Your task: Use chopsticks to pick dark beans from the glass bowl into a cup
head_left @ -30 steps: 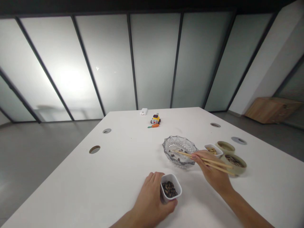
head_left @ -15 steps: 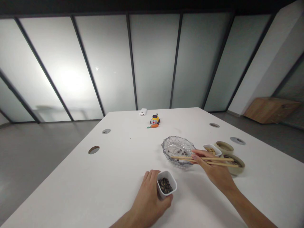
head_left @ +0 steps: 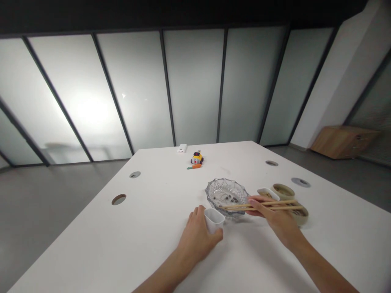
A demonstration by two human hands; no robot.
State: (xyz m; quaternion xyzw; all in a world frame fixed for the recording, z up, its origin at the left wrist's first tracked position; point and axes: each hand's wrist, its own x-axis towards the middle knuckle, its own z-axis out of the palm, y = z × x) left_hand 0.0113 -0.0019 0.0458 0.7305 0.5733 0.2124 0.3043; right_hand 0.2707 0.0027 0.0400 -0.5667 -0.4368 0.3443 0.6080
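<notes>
My left hand [head_left: 200, 236] is closed around a small white plastic cup [head_left: 214, 219], tilted so that its contents are hidden from view. Just beyond the cup stands a scalloped clear glass bowl [head_left: 214, 188] with several dark seeds [head_left: 233, 200] on its bottom. In my right hand [head_left: 269, 213] is a pair of chopsticks [head_left: 276, 205], their tips over the bowl's near rim. Past that hand, partly covered by it, are a white dish [head_left: 266, 191] of tan bits and two olive-green round bowls [head_left: 283, 191].
On the white table [head_left: 152, 228] lie a toy carrot [head_left: 194, 166], a yellow toy car [head_left: 197, 158] and a white box-shaped device [head_left: 182, 148] farther back. Round holes [head_left: 119, 199] pierce the tabletop on both sides. A wooden cabinet [head_left: 339, 141] stands beyond at right.
My left hand has moved the cup forward, closer to the glass bowl, and tipped it away, so the dark seeds inside no longer show. The chopsticks stay over the bowl. The view has shifted slightly.
</notes>
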